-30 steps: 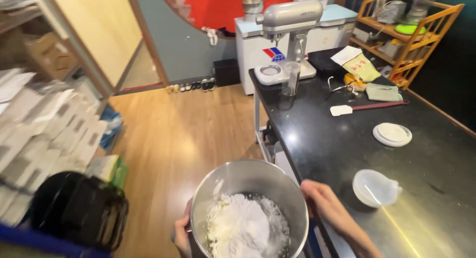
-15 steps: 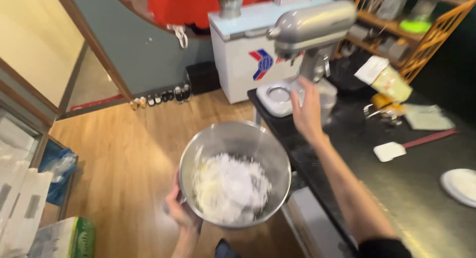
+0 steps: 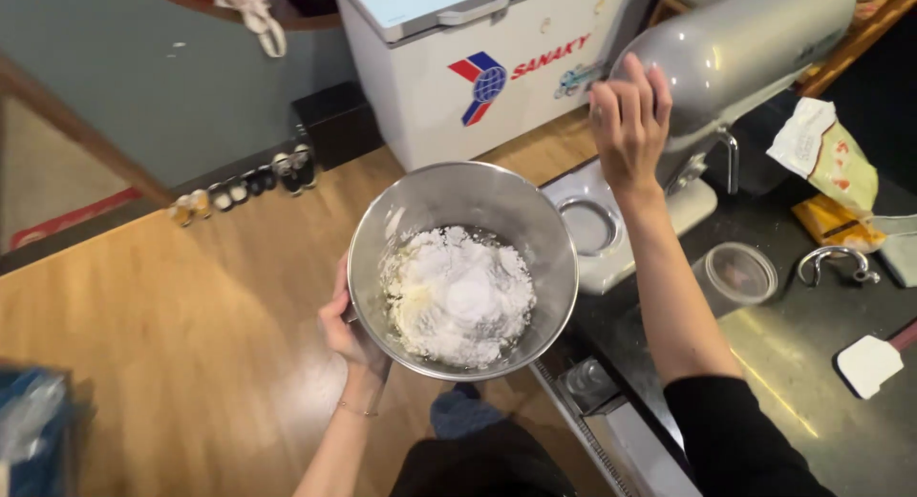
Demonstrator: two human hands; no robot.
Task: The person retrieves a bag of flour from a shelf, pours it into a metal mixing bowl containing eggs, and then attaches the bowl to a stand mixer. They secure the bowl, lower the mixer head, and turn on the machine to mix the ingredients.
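A person stands at a dark tabletop (image 3: pixel 841 430), the left hand (image 3: pixel 346 327) gripping a steel mixing bowl (image 3: pixel 462 268) by its outer wall, fingers curled shut against the metal and mostly hidden behind the rim. The bowl is held in the air over the wooden floor (image 3: pixel 172 344), just off the tabletop's edge, and carries a mound of white powder (image 3: pixel 463 296) with a pale yellowish mass showing at its left. The right hand (image 3: pixel 629 125) is raised above and to the right of the bowl, fingers (image 3: pixel 642 84) spread open and holding nothing, palm laid against the head of a grey stand mixer (image 3: pixel 745 48). The mixer's empty base plate (image 3: pixel 590 228) lies directly below that hand, beside the bowl's right rim. Further right of the hand sit a clear lidded tub (image 3: pixel 737 273), a metal dough hook (image 3: pixel 836 263) and a white spatula (image 3: pixel 871 363). A white chest freezer (image 3: pixel 478 67) stands beyond.
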